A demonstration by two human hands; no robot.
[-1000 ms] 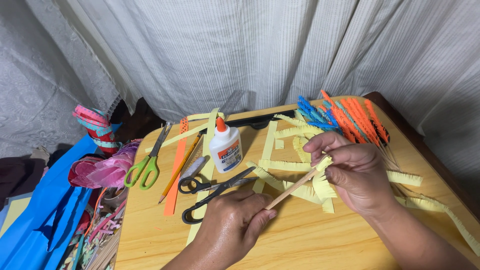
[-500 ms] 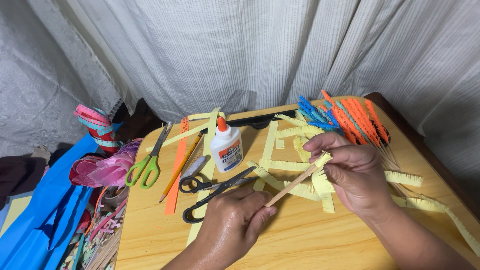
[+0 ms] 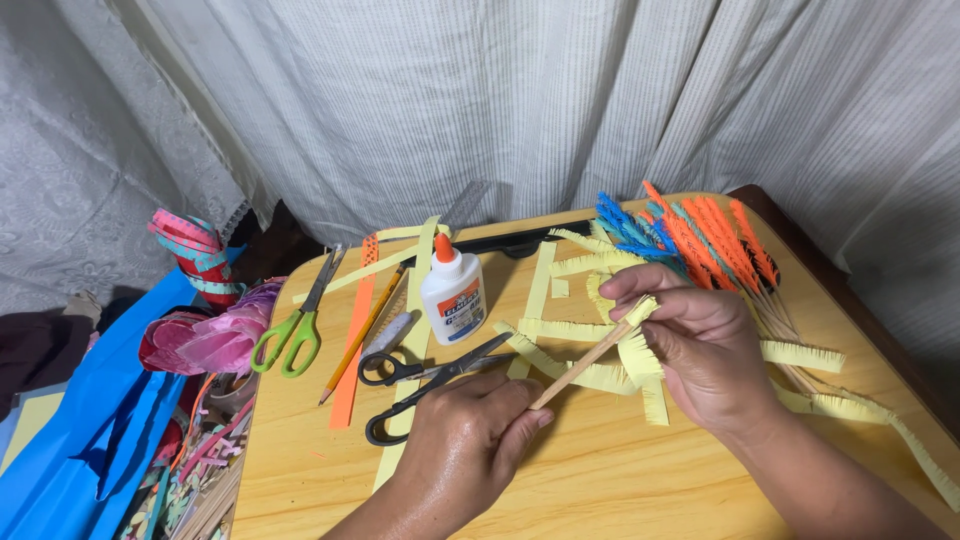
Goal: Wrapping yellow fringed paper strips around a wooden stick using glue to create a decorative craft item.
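My left hand (image 3: 468, 440) pinches the lower end of a thin wooden stick (image 3: 580, 365) that slants up to the right over the wooden table (image 3: 600, 480). My right hand (image 3: 700, 340) holds a fringed yellow paper strip (image 3: 640, 355) against the stick's upper end, the strip curling around the tip and hanging down below my fingers. Black scissors (image 3: 425, 385) lie just left of my left hand. More fringed yellow strips (image 3: 560, 330) are spread under and behind both hands.
A white glue bottle with an orange cap (image 3: 452, 285) stands at mid table. Green-handled scissors (image 3: 295, 325), an orange paper strip (image 3: 355, 340) and a pencil (image 3: 362, 335) lie to the left. Finished orange and blue fringed sticks (image 3: 700, 235) are piled at the back right. Blue paper (image 3: 90, 430) and scraps sit off the left edge.
My right hand has kept working the yellow strip at the stick's tip, and the hanging tail has shifted slightly. My left hand stays on the stick's lower end.
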